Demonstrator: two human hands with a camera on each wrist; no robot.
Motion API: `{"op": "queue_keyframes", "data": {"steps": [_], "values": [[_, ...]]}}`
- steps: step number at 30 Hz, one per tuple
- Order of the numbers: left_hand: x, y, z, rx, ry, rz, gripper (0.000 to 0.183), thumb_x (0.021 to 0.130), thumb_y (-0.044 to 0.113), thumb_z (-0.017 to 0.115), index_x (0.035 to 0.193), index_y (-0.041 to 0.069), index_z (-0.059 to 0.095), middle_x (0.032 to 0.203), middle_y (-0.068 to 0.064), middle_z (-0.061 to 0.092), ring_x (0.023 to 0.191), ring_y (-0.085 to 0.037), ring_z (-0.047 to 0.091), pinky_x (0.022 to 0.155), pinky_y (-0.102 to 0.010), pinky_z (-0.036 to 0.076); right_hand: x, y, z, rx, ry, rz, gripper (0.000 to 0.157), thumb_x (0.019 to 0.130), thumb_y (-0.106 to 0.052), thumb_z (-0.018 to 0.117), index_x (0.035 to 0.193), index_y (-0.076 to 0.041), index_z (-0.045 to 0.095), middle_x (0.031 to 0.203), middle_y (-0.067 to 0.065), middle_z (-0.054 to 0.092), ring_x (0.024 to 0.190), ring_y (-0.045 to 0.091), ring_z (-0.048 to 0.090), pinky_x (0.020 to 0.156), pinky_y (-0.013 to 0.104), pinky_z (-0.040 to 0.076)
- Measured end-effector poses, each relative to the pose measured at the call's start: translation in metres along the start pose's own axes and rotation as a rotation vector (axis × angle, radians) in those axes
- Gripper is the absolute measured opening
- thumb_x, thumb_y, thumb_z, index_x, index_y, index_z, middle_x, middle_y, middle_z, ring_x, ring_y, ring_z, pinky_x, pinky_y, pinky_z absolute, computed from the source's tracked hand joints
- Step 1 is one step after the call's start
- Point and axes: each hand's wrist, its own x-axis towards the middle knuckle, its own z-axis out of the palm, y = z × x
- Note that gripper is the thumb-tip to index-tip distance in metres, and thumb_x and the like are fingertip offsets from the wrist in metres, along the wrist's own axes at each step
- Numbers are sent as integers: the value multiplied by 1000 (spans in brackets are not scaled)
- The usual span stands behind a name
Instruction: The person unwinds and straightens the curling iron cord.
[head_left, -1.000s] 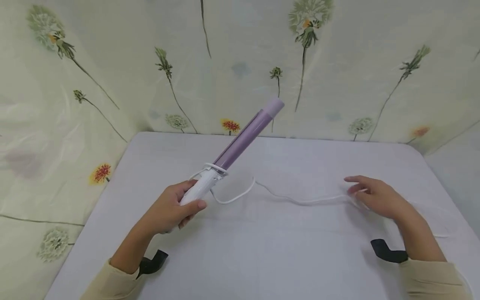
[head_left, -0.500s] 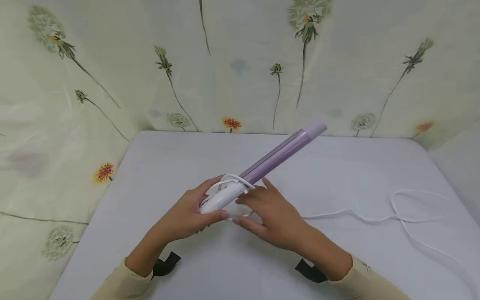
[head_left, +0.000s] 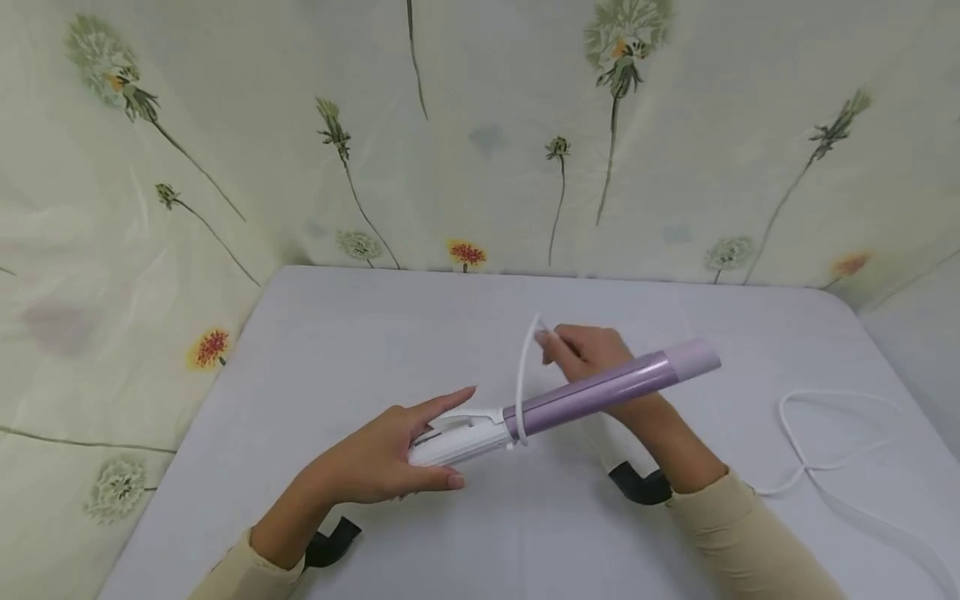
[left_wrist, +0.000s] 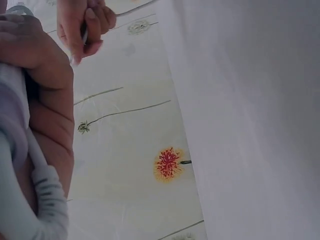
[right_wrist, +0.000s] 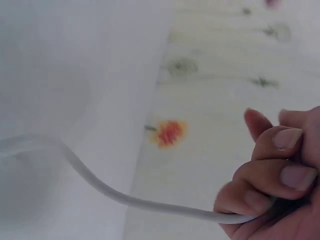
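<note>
A curling iron with a purple barrel [head_left: 592, 395] and white handle [head_left: 457, 442] is held above the table, its pale tip pointing right. My left hand [head_left: 375, 458] grips the handle, thumb in front and index finger stretched along the top. Behind the barrel, my right hand [head_left: 588, 354] pinches the white power cord [head_left: 520, 375], which loops across the barrel just past the handle. In the right wrist view the curled fingers [right_wrist: 267, 177] hold the cord [right_wrist: 165, 206]. The left wrist view shows the cord's ribbed strain relief [left_wrist: 50, 192] close to the left hand [left_wrist: 50, 90].
The white table [head_left: 375, 333] stands against a flower-patterned sheet [head_left: 480, 183]. More cord [head_left: 802, 467] lies in a loose loop at the table's right and runs off toward the front. Black wrist mounts [head_left: 641, 485] stick out from both sleeves.
The right hand came from the right side to the iron and carried the cord up behind the barrel. The iron has tipped lower and swung to the right in the left hand.
</note>
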Motion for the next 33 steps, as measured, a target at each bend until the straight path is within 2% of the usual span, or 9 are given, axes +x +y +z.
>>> {"op": "queue_keyframes", "data": {"steps": [4, 9, 12, 15, 18, 21, 24, 29, 33], "values": [[-1, -10, -3, 8, -27, -10, 65, 92, 44, 81, 150, 39, 53, 107, 0, 67, 81, -19, 64, 55, -34, 56, 0, 1, -39, 32, 129, 54, 34, 110, -31, 53, 90, -12, 72, 59, -1, 45, 57, 19, 43, 50, 30, 35], [-2, -22, -10, -53, -11, -81, 59, 91, 39, 83, 144, 33, 59, 107, -7, 64, 60, -15, 60, 44, -32, 51, -9, 7, -77, 7, 199, -22, 24, 108, -19, 56, 89, -15, 71, 68, -2, 54, 61, 17, 47, 51, 28, 36], [-1, -27, -16, -52, -17, -75, 56, 90, 35, 83, 141, 26, 62, 107, -9, 64, 58, -14, 60, 44, -31, 51, -16, 13, -95, 43, 219, -64, 21, 105, -10, 57, 95, -15, 74, 75, -3, 61, 67, 15, 50, 55, 28, 38], [-1, -33, -19, -33, -18, -58, 53, 90, 32, 82, 139, 24, 64, 106, -9, 65, 61, -16, 62, 46, -34, 54, -25, 14, -106, 136, 252, -142, 19, 100, 2, 60, 101, -7, 77, 82, -3, 67, 70, 13, 50, 58, 26, 41], [-1, -40, -18, -39, 2, -57, 56, 92, 28, 80, 144, 21, 61, 107, -10, 65, 64, -19, 65, 48, -38, 56, -39, 17, -106, 221, 260, -279, 30, 91, 15, 59, 109, -1, 78, 91, -4, 67, 78, 12, 50, 65, 22, 40], [-1, -48, -21, -69, 55, -44, 58, 94, 23, 76, 147, 13, 56, 103, -12, 65, 64, -20, 65, 49, -42, 57, -54, 19, -103, 299, 154, -402, 41, 84, 21, 55, 113, 3, 76, 90, 1, 58, 83, 15, 47, 67, 25, 38], [-3, -56, -27, -124, 113, -9, 49, 95, 16, 74, 141, 5, 59, 93, -14, 64, 62, -20, 63, 50, -43, 56, -65, 22, -99, 305, -26, -421, 46, 84, 19, 60, 119, -6, 77, 93, -1, 58, 86, 15, 49, 68, 29, 37], [-5, -67, -39, -263, 132, 108, 44, 98, 7, 66, 142, 3, 61, 90, -19, 62, 72, -19, 61, 64, -38, 54, -78, 31, -89, 244, -304, -261, 38, 94, 3, 72, 114, -28, 78, 92, -10, 56, 85, 12, 53, 64, 33, 42], [-3, -73, -44, -404, 87, 218, 49, 102, 4, 54, 150, -2, 52, 112, -22, 70, 102, -33, 67, 89, -39, 55, -79, 45, -80, 222, -365, -147, 25, 98, -7, 72, 101, -31, 79, 84, -8, 50, 78, 13, 50, 60, 33, 42]]}}
